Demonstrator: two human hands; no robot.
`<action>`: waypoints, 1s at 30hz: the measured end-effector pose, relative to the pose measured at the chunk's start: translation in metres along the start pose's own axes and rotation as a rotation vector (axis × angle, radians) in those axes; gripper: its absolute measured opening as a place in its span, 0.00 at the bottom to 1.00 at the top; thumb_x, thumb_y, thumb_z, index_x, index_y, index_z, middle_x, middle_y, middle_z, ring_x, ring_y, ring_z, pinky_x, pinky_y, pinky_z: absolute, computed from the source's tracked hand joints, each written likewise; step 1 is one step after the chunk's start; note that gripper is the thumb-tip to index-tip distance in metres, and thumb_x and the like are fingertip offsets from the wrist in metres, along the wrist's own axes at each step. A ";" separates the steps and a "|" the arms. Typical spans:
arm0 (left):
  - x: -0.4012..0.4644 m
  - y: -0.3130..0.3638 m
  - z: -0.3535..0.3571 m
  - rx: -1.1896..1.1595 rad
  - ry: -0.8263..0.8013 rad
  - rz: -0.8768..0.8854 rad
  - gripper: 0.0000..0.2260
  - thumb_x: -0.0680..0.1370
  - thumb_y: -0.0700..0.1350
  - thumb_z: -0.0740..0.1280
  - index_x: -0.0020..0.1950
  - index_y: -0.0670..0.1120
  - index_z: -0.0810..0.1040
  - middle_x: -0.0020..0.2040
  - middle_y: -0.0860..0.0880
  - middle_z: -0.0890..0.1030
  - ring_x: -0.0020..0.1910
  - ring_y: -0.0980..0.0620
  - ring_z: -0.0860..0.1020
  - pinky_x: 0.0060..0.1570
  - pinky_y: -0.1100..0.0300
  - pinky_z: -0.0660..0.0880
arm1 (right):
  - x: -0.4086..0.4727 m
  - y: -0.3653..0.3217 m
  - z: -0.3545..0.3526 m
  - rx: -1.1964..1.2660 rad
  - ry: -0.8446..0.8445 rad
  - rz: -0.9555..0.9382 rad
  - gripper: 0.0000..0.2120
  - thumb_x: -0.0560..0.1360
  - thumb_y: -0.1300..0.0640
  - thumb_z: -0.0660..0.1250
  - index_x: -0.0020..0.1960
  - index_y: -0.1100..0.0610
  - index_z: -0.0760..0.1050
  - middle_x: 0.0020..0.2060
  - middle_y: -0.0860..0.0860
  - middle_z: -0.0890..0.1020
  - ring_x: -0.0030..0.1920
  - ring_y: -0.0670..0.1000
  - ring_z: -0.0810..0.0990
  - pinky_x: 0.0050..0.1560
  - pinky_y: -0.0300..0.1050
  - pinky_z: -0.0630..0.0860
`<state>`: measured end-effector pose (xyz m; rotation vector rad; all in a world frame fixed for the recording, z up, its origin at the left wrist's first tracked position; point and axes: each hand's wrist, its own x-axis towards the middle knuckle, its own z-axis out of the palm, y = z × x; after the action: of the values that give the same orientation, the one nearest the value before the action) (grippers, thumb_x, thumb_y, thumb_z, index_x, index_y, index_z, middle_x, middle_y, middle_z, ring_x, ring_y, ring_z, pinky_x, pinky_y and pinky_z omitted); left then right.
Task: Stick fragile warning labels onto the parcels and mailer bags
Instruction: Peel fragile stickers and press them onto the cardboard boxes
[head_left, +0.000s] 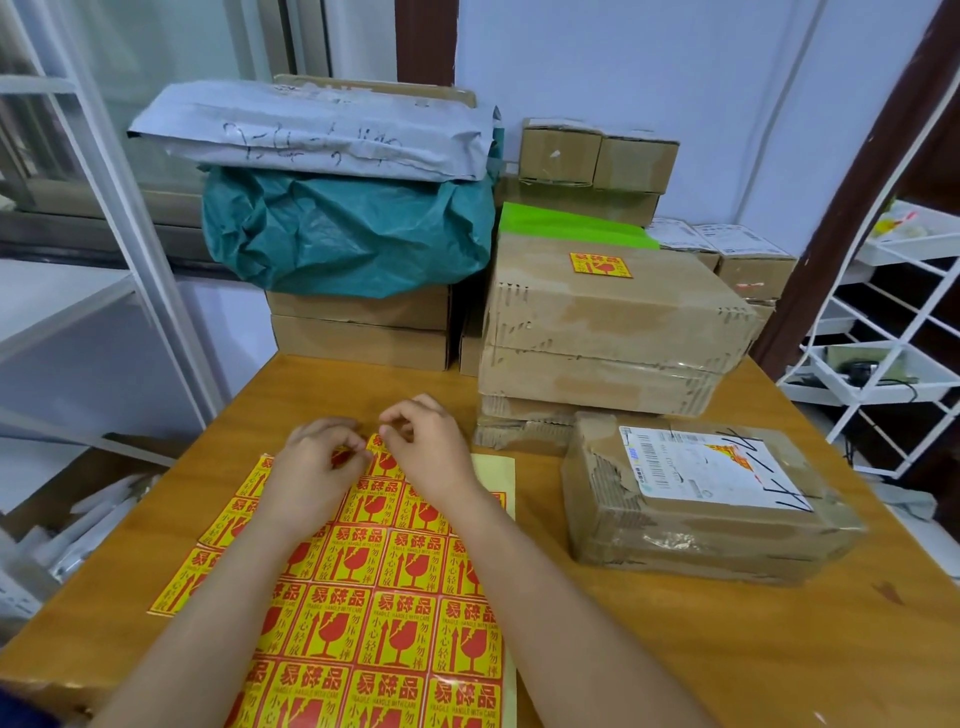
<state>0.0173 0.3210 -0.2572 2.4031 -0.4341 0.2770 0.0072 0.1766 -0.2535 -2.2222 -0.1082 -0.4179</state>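
Both hands' grip, left hand (317, 457) & right hand (421, 441), pinching at label sheet (384, 597) far edge. Behind sheet: taped box (613, 306) labelled; parcel (696, 509) to the sheet's right & mailer bags (343, 228) look unlabelled.

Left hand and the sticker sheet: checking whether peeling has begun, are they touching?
Touching. The head view shows the left hand lying on the sticker sheet, fingertips pinching at a label near its far edge.

Wooden table (779, 649), pale blue wall (675, 78), white wire rack (893, 332) right, white shelving frame (104, 208) left.
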 end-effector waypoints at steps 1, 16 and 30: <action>0.000 0.000 0.000 -0.006 0.000 -0.003 0.02 0.75 0.42 0.70 0.43 0.45 0.81 0.60 0.48 0.78 0.62 0.45 0.71 0.59 0.54 0.64 | 0.000 0.000 0.001 -0.011 0.003 0.005 0.09 0.78 0.56 0.65 0.54 0.57 0.79 0.52 0.51 0.76 0.54 0.51 0.77 0.52 0.52 0.77; 0.003 -0.001 0.000 -0.144 0.067 -0.100 0.04 0.78 0.42 0.66 0.47 0.42 0.79 0.60 0.46 0.78 0.60 0.44 0.73 0.58 0.51 0.68 | -0.004 -0.005 -0.003 -0.022 0.031 0.045 0.18 0.78 0.59 0.62 0.67 0.58 0.71 0.61 0.53 0.75 0.59 0.51 0.76 0.58 0.49 0.75; -0.008 0.038 -0.027 -0.494 0.223 -0.156 0.06 0.80 0.45 0.63 0.48 0.48 0.79 0.58 0.54 0.77 0.60 0.50 0.74 0.59 0.50 0.71 | -0.036 -0.023 -0.027 0.229 0.220 0.106 0.12 0.78 0.60 0.62 0.61 0.59 0.75 0.53 0.49 0.75 0.45 0.37 0.73 0.45 0.23 0.69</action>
<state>-0.0070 0.3132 -0.2177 1.8850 -0.1828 0.3217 -0.0383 0.1729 -0.2326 -1.9350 0.0750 -0.5595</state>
